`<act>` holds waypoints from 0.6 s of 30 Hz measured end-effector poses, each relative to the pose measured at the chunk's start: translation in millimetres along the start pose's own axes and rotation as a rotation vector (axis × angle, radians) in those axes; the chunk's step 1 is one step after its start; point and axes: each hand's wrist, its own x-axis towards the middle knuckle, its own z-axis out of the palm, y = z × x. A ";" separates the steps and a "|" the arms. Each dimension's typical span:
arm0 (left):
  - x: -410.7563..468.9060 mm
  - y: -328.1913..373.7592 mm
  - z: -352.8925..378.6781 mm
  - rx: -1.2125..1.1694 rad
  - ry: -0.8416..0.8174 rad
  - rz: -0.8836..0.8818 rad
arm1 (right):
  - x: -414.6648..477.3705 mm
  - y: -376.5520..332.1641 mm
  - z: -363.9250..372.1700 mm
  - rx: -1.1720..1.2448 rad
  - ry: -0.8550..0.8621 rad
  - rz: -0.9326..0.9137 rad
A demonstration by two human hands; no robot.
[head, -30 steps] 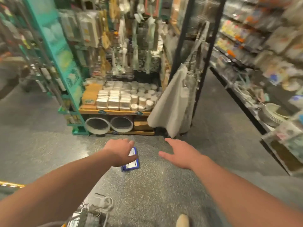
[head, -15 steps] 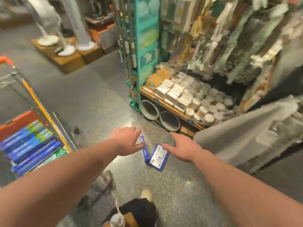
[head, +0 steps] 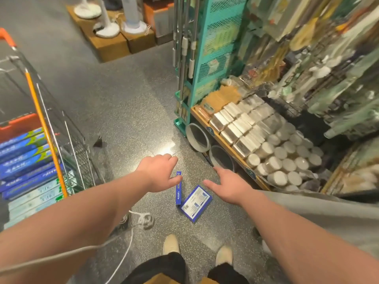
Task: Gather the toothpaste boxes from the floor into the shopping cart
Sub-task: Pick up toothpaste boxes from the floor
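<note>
Two blue toothpaste boxes lie on the speckled grey floor in front of my feet. One narrow box (head: 178, 189) stands on its edge, and a wider box (head: 196, 202) lies flat with its white label up. My left hand (head: 159, 173) hovers just left of and above the narrow box, fingers relaxed, holding nothing. To the right of the boxes my right hand (head: 229, 185) reaches out with straight fingers, also empty. The shopping cart (head: 51, 128) stands at the left with several blue and white toothpaste boxes (head: 24, 165) stacked inside.
A low wooden shelf (head: 223, 144) of jars and packs juts out on the right, beside a teal mesh rack (head: 215, 52). Grey cloth (head: 328, 218) hangs at my right arm. A white cable (head: 127, 249) trails by the cart wheel. Fan bases stand on wooden blocks (head: 110, 44) far back.
The view has swung left and tipped down, bringing the cart and my feet into sight. Both hands have stayed spread above the two boxes and hold nothing.
</note>
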 end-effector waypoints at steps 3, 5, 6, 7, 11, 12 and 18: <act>10.0 3.4 4.1 -0.045 0.003 -0.043 | 24.6 5.3 -4.9 -0.027 -0.028 -0.040; 15.8 4.9 10.2 -0.069 -0.004 -0.084 | 41.5 7.8 -6.9 -0.064 -0.053 -0.088; 18.1 5.9 14.3 -0.074 -0.010 -0.102 | 50.1 9.8 -6.4 -0.081 -0.066 -0.108; 21.7 6.0 18.8 -0.074 -0.007 -0.118 | 59.4 11.6 -5.9 -0.095 -0.071 -0.126; 41.4 10.6 48.0 -0.136 -0.022 -0.235 | 100.6 28.3 8.5 -0.122 -0.069 -0.179; 47.3 13.1 60.3 -0.162 -0.032 -0.271 | 110.2 34.3 16.9 -0.116 -0.072 -0.187; 106.4 30.5 172.3 -0.278 -0.092 -0.374 | 196.5 95.2 106.2 -0.166 -0.171 -0.205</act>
